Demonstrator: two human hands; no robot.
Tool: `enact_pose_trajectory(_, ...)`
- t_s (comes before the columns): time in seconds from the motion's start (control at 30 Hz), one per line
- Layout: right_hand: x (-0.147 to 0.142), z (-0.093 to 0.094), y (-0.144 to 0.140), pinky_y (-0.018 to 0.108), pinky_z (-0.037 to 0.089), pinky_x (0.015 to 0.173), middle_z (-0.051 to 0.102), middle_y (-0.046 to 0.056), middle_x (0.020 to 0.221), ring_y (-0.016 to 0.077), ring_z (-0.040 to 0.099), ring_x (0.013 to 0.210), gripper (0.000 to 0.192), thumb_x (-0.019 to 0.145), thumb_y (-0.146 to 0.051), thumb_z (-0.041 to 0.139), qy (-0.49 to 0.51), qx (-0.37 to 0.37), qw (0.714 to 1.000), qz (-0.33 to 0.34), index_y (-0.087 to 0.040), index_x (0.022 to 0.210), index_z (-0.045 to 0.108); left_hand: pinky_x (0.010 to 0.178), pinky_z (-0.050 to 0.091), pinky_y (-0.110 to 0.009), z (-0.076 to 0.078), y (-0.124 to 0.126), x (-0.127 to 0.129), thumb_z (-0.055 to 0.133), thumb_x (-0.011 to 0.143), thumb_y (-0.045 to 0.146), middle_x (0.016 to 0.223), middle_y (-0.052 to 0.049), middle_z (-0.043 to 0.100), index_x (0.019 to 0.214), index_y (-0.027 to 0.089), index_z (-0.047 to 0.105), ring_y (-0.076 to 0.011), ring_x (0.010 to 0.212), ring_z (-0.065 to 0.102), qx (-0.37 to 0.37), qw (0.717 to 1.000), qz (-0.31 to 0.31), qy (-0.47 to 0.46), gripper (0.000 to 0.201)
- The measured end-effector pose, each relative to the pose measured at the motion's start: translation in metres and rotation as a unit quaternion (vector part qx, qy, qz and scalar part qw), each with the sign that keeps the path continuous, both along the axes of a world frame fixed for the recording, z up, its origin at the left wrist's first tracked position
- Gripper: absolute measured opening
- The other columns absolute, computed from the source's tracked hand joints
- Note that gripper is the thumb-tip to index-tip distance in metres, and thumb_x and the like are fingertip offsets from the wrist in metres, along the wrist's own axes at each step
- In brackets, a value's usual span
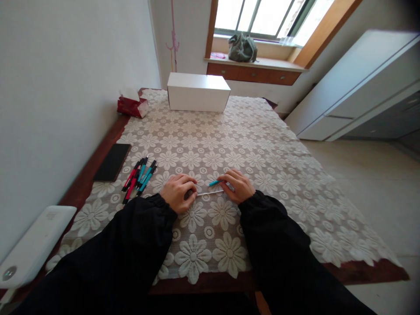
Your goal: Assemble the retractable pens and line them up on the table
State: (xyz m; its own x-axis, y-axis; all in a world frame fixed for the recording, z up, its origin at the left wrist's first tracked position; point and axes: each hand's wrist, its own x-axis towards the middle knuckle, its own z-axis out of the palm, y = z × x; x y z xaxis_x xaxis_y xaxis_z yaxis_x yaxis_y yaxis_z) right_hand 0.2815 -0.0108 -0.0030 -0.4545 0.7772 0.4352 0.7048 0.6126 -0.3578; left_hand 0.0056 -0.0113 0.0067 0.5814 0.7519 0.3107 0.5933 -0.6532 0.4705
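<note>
My left hand (179,192) rests on the lace tablecloth with its fingers closed. A thin white stick like a pen refill (210,193) runs from its fingertips toward my right hand. Something dark shows between the left thumb and fingers, too hidden to name. My right hand (236,186) is closed, its fingertips on one end of a short blue pen barrel (215,183); its thumb is by the stick's right end. Left of my left hand lies a loose group of several pens, some red and black (131,183), others blue and black (147,178).
A black phone-like slab (112,162) lies at the table's left. Nearer is a white power bank (37,245) with a cable. At the far end stand a white box (198,94) and a red tissue pack (132,106). The lace tablecloth (282,175) covers the wooden table.
</note>
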Motion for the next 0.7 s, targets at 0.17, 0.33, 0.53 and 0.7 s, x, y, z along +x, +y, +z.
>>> enact_pose_trajectory(0.17,0.001,-0.011,0.004,0.048,0.047,0.096,0.065,0.009,0.121,0.0288,0.056,0.112,0.021,0.093,-0.023,0.062,-0.011,0.029,0.998,-0.046,-0.027,0.110,0.073,0.095,0.049,-0.047,-0.001,0.001,0.000,0.069,0.086,0.034,0.114,-0.006,0.071,0.087,0.024,0.071,-0.0272,0.111,0.061,-0.003,1.000,-0.008,0.013,0.011)
enact_pose_trajectory(0.33,0.003,-0.013,0.006,0.047,0.044,0.097,0.066,0.007,0.123,0.0276,0.055,0.115,0.012,0.094,-0.022,0.061,-0.032,0.007,0.999,-0.033,-0.026,0.099,0.072,0.097,0.049,-0.046,-0.005,0.002,-0.001,0.067,0.088,0.030,0.116,-0.005,0.071,0.088,0.024,0.072,-0.0257,0.111,0.061,0.003,1.000,-0.015,0.012,0.008)
enact_pose_trajectory(0.53,0.001,-0.006,0.006,0.040,0.041,0.097,0.070,0.004,0.100,0.0213,0.059,0.097,0.016,0.098,-0.018,0.054,-0.042,0.025,0.999,0.014,-0.025,0.101,0.068,0.096,0.049,-0.045,-0.004,0.002,-0.001,0.065,0.089,0.027,0.115,-0.004,0.072,0.088,0.025,0.073,-0.0245,0.109,0.062,0.005,1.000,-0.025,0.010,0.008)
enact_pose_trajectory(0.7,0.000,-0.002,0.003,0.040,0.039,0.100,0.069,0.004,0.101,0.0212,0.057,0.099,0.020,0.097,-0.017,0.053,-0.053,0.034,0.998,0.032,-0.027,0.101,0.070,0.094,0.049,-0.044,-0.001,0.002,-0.001,0.064,0.091,0.026,0.113,-0.005,0.072,0.089,0.025,0.075,-0.0239,0.108,0.063,0.009,0.999,-0.033,0.011,0.011)
